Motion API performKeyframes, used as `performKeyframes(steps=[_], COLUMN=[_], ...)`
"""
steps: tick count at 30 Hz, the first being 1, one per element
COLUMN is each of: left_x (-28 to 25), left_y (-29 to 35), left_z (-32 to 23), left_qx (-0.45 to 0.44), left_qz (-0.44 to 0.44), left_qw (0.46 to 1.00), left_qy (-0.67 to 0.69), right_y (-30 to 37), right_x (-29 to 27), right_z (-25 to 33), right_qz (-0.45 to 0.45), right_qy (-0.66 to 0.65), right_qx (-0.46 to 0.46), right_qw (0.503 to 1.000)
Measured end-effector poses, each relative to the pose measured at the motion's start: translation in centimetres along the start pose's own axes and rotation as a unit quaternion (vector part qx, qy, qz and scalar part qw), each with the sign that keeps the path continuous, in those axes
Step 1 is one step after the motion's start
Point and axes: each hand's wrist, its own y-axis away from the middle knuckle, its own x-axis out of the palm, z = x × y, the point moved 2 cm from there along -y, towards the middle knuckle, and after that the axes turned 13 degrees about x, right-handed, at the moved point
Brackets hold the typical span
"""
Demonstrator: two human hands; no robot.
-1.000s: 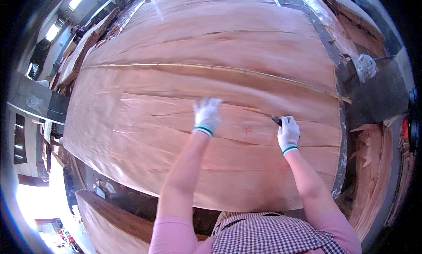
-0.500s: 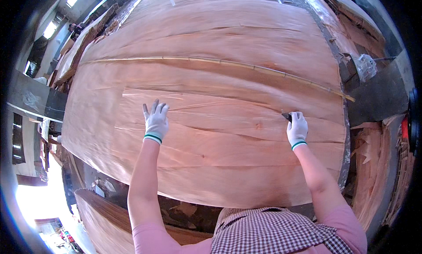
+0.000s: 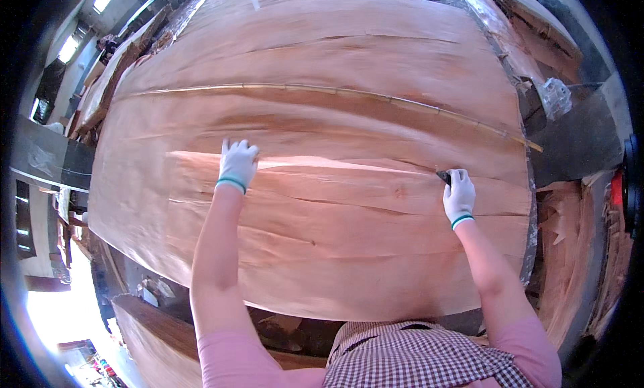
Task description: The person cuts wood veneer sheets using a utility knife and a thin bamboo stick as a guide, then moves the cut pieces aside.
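A large reddish-brown wood veneer sheet (image 3: pixel 376 240) lies spread before me, with creases and splits running across it. My left hand (image 3: pixel 238 164), in a white glove with a green cuff, rests its slightly bent, parted fingers on the veneer near a split. From there a pale wedge-shaped gap (image 3: pixel 322 163) narrows rightward to my other hand. My right hand (image 3: pixel 459 192), gloved alike, is closed around a small dark pointed blade (image 3: pixel 444 177). Its tip is at the right end of the split; whether it touches the wood I cannot tell.
Beyond my hands a long thin bamboo pole (image 3: pixel 322 88) lies across the veneer. Stacked veneer (image 3: pixel 563 240) stands at the right, and another stack (image 3: pixel 154 334) at the lower left. A crumpled clear plastic piece (image 3: pixel 557 98) sits by the right edge.
My left hand has moved a little farther away from me. Along the split a pale wedge has opened between the hands. My right hand with the blade has hardly moved.
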Motion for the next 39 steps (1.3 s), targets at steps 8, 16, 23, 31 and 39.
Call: performKeyframes(steps=[8, 16, 23, 31, 39], left_x=[-6.2, -3.2, -1.2, -13.8, -28.4], left_y=[14.5, 11.7, 18.3, 27.3, 21.3], left_z=[-6.7, -2.0, -1.8, -9.6, -31.4], left_qx=[0.05, -0.029, 0.011, -0.027, 0.187], left_qz=[0.237, 0.21, -0.014, -0.19, -0.324], left_qw=[0.956, 0.977, 1.0, 0.978, 0.92], left_qy=[0.168, 0.024, 0.008, -0.08, -0.115], right_y=[-0.2, 0.1, 0.4, 4.9, 22.5], right_x=[-0.5, -0.2, -0.4, -6.2, -25.6], right_z=[0.5, 0.8, 0.0, -0.3, -20.3], right_qz=[-0.003, -0.002, -0.016, 0.088, 0.549], right_qy=[0.0, 0.008, 0.002, -0.085, -0.119], right_qx=[0.014, 0.007, 0.008, -0.026, 0.019], right_qw=[1.0, 1.0, 1.0, 0.992, 0.827])
